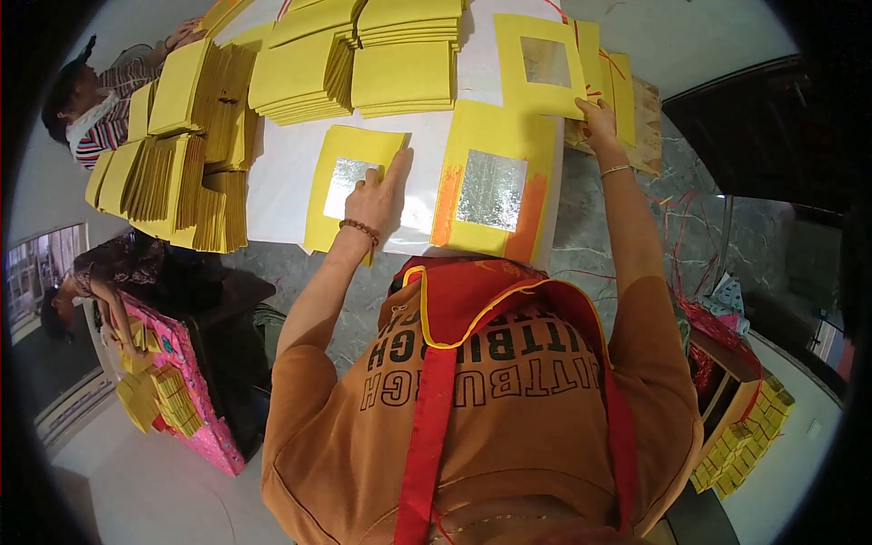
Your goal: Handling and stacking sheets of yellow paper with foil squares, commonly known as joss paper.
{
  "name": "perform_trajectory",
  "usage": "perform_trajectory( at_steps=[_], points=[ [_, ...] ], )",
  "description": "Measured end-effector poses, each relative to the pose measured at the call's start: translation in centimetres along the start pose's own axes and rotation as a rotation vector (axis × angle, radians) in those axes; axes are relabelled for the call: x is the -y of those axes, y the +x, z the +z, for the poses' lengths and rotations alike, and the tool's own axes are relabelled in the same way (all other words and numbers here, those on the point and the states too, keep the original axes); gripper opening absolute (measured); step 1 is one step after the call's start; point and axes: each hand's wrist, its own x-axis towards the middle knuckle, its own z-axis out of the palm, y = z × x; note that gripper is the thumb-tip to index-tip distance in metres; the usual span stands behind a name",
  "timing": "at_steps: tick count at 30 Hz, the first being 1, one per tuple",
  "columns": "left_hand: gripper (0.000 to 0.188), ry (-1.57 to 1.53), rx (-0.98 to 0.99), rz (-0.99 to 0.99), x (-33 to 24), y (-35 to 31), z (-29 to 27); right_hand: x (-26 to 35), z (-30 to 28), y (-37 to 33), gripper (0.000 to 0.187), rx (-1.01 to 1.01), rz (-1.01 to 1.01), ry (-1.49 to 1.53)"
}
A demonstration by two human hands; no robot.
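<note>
My left hand (374,198) rests on a yellow paper sheet (324,218) with a silver foil square, some fingers stretched and others bent. Out to the right, my right hand (597,121) pinches the near corner of another yellow sheet (511,68), which also bears a foil square. This sheet lies partly over the table's right edge and over more yellow paper tied with red string. Between my hands is a yellow stack (498,127) topped by a silver foil square (491,191), with orange bands down both sides.
Folded yellow paper bundles (300,77) fill the far and left parts of the white table (286,173). A person (100,113) stands at the far left; another (118,272) works at a pink-covered table (195,391). A wooden board (643,150) and red strings lie to the right.
</note>
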Motion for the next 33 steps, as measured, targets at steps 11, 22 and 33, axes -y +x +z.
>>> perform_trajectory(
  at_steps=[11, 22, 33],
  points=[
    [0.045, -0.579, -0.145, 0.095, -2.5, 4.3, -8.6, 7.1, 1.6, -4.3, 0.036, 0.252, -0.311, 0.472],
    [0.037, -1.556, -0.117, 0.045, -9.6, 10.7, -12.4, 8.7, 5.2, -25.2, 0.034, 0.174, -1.099, -0.639],
    [0.030, -1.169, -0.243, 0.205, -7.3, 7.6, -15.9, 10.4, 6.4, -25.0, 0.043, 0.324, -0.773, 0.145]
  ],
)
